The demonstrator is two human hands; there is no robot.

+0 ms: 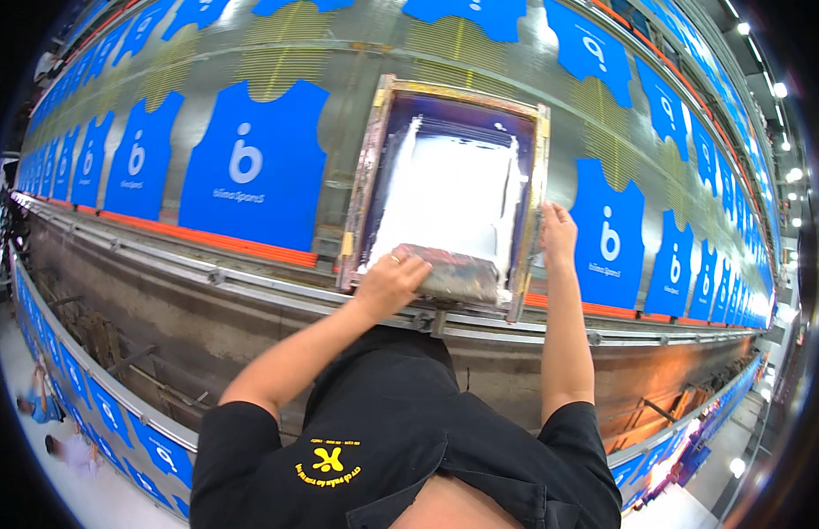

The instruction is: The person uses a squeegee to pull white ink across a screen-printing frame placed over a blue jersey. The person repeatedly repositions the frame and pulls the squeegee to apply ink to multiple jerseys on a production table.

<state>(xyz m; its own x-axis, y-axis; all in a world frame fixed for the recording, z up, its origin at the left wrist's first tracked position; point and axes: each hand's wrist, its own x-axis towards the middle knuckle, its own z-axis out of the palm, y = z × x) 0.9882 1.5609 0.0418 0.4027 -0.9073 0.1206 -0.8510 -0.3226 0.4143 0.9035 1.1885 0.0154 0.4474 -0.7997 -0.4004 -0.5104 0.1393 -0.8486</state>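
Observation:
A screen-printing frame with worn, ink-stained edges lies on the long printing table in front of me. White ink covers most of its mesh, with a dark purple border around it. At the near end of the frame rests a wide, stained squeegee. My left hand, with a ring on one finger, is closed on the squeegee's left end. On the frame's right side, my right hand has its fingers curled and closed at the edge. The fabric under the frame is hidden.
Blue shirt panels with white prints lie along the table, including one on the left and one on the right. A metal rail runs along the near edge. Behind me stands another table with blue panels; people are at the far left.

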